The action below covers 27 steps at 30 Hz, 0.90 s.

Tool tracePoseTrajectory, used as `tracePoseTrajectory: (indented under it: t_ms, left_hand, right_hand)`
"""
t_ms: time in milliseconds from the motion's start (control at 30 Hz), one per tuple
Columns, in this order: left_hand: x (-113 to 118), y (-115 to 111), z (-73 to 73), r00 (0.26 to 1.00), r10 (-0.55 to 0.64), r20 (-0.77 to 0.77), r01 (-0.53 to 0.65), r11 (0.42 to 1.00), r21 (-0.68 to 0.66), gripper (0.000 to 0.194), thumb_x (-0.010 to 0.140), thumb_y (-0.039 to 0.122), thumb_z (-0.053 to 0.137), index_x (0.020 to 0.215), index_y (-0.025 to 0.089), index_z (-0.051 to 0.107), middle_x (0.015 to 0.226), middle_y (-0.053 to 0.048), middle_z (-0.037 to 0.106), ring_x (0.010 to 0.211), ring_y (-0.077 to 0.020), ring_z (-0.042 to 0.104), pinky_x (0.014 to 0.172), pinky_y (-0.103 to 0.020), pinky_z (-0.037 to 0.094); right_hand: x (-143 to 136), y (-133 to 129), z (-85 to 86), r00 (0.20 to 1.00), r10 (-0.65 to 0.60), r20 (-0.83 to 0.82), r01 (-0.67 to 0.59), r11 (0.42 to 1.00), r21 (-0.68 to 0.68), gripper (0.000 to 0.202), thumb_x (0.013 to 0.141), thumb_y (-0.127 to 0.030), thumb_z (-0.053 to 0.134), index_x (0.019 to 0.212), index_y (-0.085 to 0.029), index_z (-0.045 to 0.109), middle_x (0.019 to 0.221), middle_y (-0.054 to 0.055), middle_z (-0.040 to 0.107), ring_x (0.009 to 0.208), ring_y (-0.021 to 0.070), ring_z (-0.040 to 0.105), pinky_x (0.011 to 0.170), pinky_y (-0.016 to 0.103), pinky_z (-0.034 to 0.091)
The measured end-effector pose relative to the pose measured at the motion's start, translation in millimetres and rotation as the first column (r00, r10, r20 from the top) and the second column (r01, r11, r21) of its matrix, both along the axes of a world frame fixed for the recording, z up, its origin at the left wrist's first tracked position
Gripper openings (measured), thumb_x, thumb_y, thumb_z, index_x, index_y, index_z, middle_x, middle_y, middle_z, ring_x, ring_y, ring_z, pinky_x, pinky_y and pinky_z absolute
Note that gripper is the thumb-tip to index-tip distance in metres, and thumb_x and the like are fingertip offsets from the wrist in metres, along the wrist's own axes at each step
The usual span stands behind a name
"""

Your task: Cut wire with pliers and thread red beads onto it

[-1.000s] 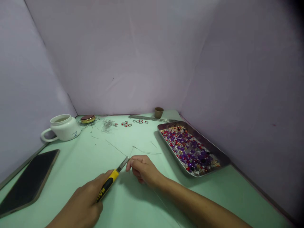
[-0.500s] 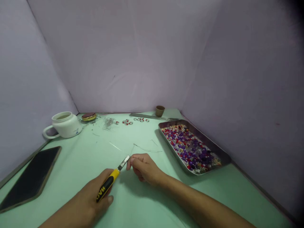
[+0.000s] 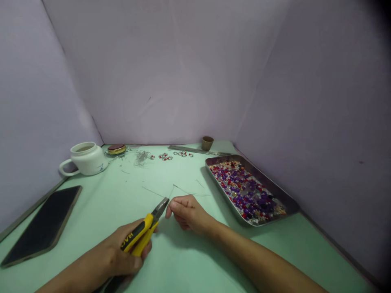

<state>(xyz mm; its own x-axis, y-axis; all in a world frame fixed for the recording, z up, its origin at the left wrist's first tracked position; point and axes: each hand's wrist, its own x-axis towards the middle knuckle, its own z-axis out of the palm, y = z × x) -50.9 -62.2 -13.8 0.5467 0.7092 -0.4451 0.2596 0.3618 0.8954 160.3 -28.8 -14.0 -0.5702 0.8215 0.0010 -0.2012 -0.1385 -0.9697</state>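
Observation:
My left hand [image 3: 126, 248] is wrapped round a pair of pliers [image 3: 143, 232] with yellow and black handles. The metal jaws point up and right, and their tip is close beside the fingers of my right hand [image 3: 191, 213]. Thumb and forefinger of that hand are pinched on a thin wire [image 3: 172, 190], which rises from the fingertips to a small bend. From the bend, a fine length runs right along the green tabletop. Another thin straight wire [image 3: 152, 192] extends up and left from the jaws; whether they grip it I cannot tell.
A metal tray [image 3: 226, 195] of mixed beads stands at right. Farther back are red-and-clear bead rings [image 3: 165, 157], tangled wire [image 3: 142, 158], long wires [image 3: 195, 149], a small brown cup [image 3: 207, 143] and a round gold-rimmed case [image 3: 117, 149]. A white mug [image 3: 89, 160] and dark phone [image 3: 42, 226] lie left.
The pliers have turned in my left hand, so both handles now show, spread apart. Their jaws stay near my right fingertips, which keep pinching the wire. The view has shifted slightly.

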Motion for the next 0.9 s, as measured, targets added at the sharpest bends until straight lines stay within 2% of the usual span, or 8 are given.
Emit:
tracePoseTrajectory:
  t_ms: [167, 267, 367, 467, 600, 800, 833, 900]
  left_hand:
    - [-4, 3, -10.9, 0.938, -0.108, 0.329, 0.142, 0.986, -0.082, 0.057, 0.053, 0.037, 0.068, 0.1, 0.023, 0.039, 0.069, 0.003, 0.05, 0.041, -0.0074, 0.046, 0.036, -0.022, 0.04]
    - [-7, 3, -8.7, 0.918, -0.147, 0.368, 0.183, 0.981, -0.062, 0.05, 0.061, 0.035, 0.065, 0.102, 0.023, 0.039, 0.074, 0.001, 0.051, 0.047, -0.0085, 0.049, 0.04, -0.025, 0.044]
    - [-4, -1, 4.6, 0.979, -0.086, 0.187, 0.083, 0.996, 0.028, 0.04, 0.062, 0.027, 0.06, 0.098, 0.021, 0.043, 0.072, 0.002, 0.05, 0.045, -0.0079, 0.045, 0.039, -0.022, 0.038]
    - [3, -7, 25.2, 0.982, -0.005, -0.188, 0.056, 0.962, 0.266, 0.02, 0.061, 0.016, 0.05, 0.081, 0.019, 0.048, 0.065, 0.003, 0.049, 0.052, -0.0107, 0.045, 0.046, -0.022, 0.038]
    - [11, -13, 42.0, 0.862, 0.106, -0.496, 0.169, 0.862, 0.478, 0.032, 0.065, 0.013, 0.044, 0.095, 0.022, 0.049, 0.077, 0.001, 0.057, 0.073, -0.0177, 0.053, 0.066, -0.028, 0.041]
    - [19, -22, 26.3, 0.531, 0.343, -0.775, 0.335, 0.755, 0.564, 0.069, 0.061, -0.002, 0.038, 0.126, 0.021, 0.034, 0.101, -0.01, 0.055, 0.086, -0.0266, 0.056, 0.07, -0.037, 0.04]
    - [19, -23, 24.6, 0.511, 0.365, -0.778, 0.347, 0.741, 0.575, 0.071, 0.06, -0.003, 0.038, 0.127, 0.02, 0.032, 0.101, -0.011, 0.055, 0.086, -0.0268, 0.055, 0.07, -0.037, 0.04]
    - [19, -24, 25.8, 0.563, 0.364, -0.742, 0.311, 0.738, 0.598, 0.069, 0.061, -0.002, 0.039, 0.126, 0.021, 0.034, 0.101, -0.01, 0.055, 0.088, -0.0256, 0.055, 0.072, -0.036, 0.04]
  right_hand:
    - [1, -2, 1.1, 0.998, 0.024, -0.053, -0.024, 1.0, 0.008, 0.032, 0.077, -0.044, 0.052, 0.069, -0.013, 0.057, 0.039, -0.01, 0.027, 0.034, 0.0039, 0.019, 0.033, 0.017, 0.021]
    - [0, -1, -1.5, 0.999, 0.014, -0.034, -0.014, 1.0, -0.001, 0.033, 0.077, -0.045, 0.052, 0.07, -0.013, 0.058, 0.038, -0.011, 0.027, 0.034, 0.0037, 0.019, 0.032, 0.016, 0.021]
    - [-3, 0, -5.1, 0.999, -0.031, 0.015, 0.031, 1.0, 0.003, 0.033, 0.077, -0.045, 0.051, 0.072, -0.013, 0.058, 0.037, -0.011, 0.028, 0.031, 0.0037, 0.019, 0.031, 0.016, 0.021]
    - [-7, 0, -6.1, 0.993, -0.098, 0.071, 0.098, 0.995, 0.008, 0.034, 0.076, -0.046, 0.051, 0.072, -0.014, 0.058, 0.036, -0.011, 0.029, 0.03, 0.0038, 0.02, 0.03, 0.016, 0.021]
    - [-13, -4, -4.0, 0.98, -0.144, 0.134, 0.147, 0.989, -0.009, 0.033, 0.076, -0.045, 0.05, 0.07, -0.014, 0.058, 0.035, -0.011, 0.029, 0.028, 0.0037, 0.02, 0.028, 0.016, 0.019]
    - [-21, -10, -3.5, 0.952, -0.216, 0.216, 0.237, 0.969, -0.073, 0.032, 0.075, -0.044, 0.049, 0.072, -0.014, 0.059, 0.034, -0.011, 0.025, 0.029, 0.0039, 0.017, 0.027, 0.016, 0.017]
    - [-22, -10, -4.0, 0.951, -0.222, 0.217, 0.241, 0.968, -0.068, 0.033, 0.075, -0.045, 0.049, 0.073, -0.014, 0.059, 0.034, -0.011, 0.025, 0.029, 0.004, 0.017, 0.027, 0.017, 0.017]
    - [-21, -8, -5.9, 0.953, -0.217, 0.21, 0.232, 0.972, -0.045, 0.034, 0.075, -0.046, 0.05, 0.073, -0.013, 0.059, 0.035, -0.012, 0.025, 0.029, 0.0039, 0.017, 0.028, 0.017, 0.018]
